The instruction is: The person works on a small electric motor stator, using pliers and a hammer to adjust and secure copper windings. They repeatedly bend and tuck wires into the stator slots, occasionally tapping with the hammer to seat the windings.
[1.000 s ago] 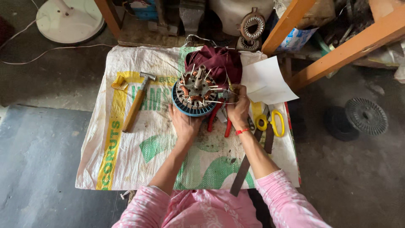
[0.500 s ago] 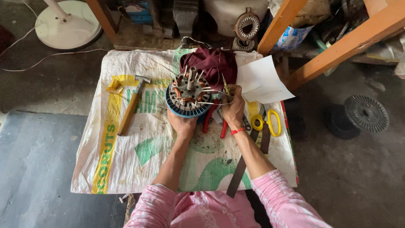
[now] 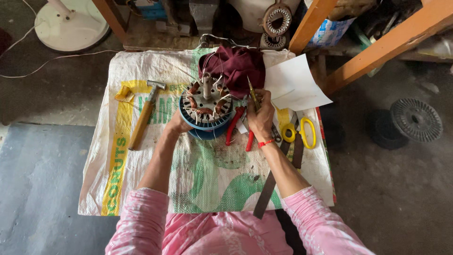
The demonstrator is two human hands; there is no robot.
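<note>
- Since the earlier frame the right hand point(image 3: 261, 114) has drawn slightly away from the stator, and its thin yellow-handled tool point(image 3: 253, 93) now points up toward 12 o'clock.
- The left hand point(image 3: 178, 125) is mostly hidden under the round motor stator point(image 3: 206, 105); only its wrist and heel show, so its grip cannot be told.
- The stator, with copper coils and loose wire ends, sits at 1 o'clock from the left hand and 9 o'clock from the right, on the woven sack point(image 3: 141, 165) covering the table.
- The right hand is clenched around the tool; red-handled pliers point(image 3: 240, 130) lie just beside it.
- A hammer point(image 3: 145, 113) lies at 9 o'clock.
</note>
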